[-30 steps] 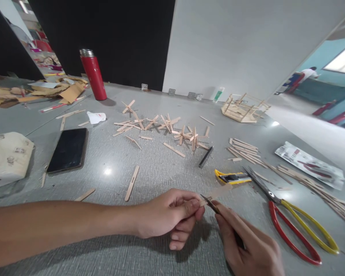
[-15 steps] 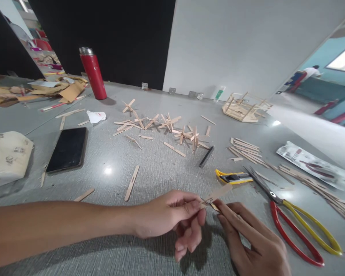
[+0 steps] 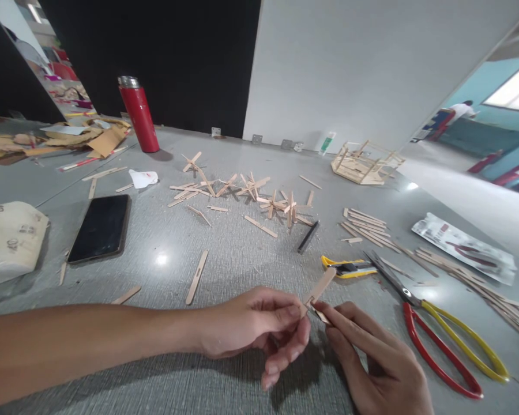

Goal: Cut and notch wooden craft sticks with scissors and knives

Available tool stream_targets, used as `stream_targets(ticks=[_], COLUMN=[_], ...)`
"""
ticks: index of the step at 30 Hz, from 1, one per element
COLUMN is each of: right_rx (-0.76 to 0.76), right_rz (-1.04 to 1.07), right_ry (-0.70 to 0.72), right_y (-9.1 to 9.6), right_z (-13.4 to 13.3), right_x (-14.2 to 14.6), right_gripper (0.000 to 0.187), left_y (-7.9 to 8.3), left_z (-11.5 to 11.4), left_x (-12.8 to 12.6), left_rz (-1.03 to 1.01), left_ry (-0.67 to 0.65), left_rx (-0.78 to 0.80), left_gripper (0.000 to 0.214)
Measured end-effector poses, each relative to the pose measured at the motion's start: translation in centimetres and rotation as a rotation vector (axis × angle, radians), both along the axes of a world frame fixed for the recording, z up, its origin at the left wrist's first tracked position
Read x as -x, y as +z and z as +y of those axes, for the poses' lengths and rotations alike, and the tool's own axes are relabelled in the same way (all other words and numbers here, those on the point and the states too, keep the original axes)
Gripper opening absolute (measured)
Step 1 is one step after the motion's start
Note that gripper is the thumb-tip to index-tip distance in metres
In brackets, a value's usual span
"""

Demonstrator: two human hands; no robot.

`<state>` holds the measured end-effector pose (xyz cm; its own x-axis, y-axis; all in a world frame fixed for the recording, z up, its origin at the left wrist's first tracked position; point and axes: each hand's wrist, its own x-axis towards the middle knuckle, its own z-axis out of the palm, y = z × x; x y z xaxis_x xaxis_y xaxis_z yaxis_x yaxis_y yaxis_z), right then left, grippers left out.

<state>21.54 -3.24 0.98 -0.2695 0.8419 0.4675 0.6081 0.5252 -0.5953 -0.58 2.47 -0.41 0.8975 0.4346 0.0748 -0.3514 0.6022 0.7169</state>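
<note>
My left hand [image 3: 259,331] pinches the lower end of a wooden craft stick [image 3: 321,286], which slants up to the right above the grey table [image 3: 242,253]. My right hand [image 3: 374,363] is closed around a thin blade tool [image 3: 319,313] whose tip touches the stick near my left thumb. The tool's handle is hidden in my fingers. A yellow utility knife [image 3: 348,267] lies just beyond the stick. Red and yellow handled scissors [image 3: 441,334] lie to the right of my right hand.
Loose sticks [image 3: 251,199] are scattered mid-table, with a neat bunch of sticks [image 3: 365,226] to the right. A black phone [image 3: 100,227], a red flask [image 3: 138,115], a black marker [image 3: 308,237], a stick frame [image 3: 363,164], a plastic packet [image 3: 462,248] and cardboard scraps [image 3: 69,135] lie around.
The stick has tilted more upright in my left hand. My left fingers have loosened and spread below it. My right hand has shifted slightly with the blade tip staying at the stick.
</note>
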Motion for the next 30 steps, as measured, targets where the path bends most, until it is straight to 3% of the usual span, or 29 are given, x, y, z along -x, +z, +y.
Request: stream_targets(ticks=[10,18,24,30], right_rx=[-0.011,0.042,0.15,0.278], right_rz=[-0.004,-0.008,0.01,0.008], right_ry=[0.017,0.038,-0.001,0.11], right_y=[0.3,0.3,0.8,1.5], right_z=[0.1,0.0,0.4,0.6], right_x=[0.1,0.0,-0.1,-0.2], right_gripper=[0.036,0.032,0.02,0.032], left_y=[-0.2,-0.6,-0.2,-0.2], left_z=[0.2,0.1,0.0,0.1], left_x=[0.0,0.0,-0.2,-0.1], left_rz=[0.009,0.037,0.047,0.07], left_ry=[-0.012,0.029,0.053,0.026], left_rx=[0.022,0.04,0.041,0.036], left_gripper=[0.022,0.028,0.032,0.038])
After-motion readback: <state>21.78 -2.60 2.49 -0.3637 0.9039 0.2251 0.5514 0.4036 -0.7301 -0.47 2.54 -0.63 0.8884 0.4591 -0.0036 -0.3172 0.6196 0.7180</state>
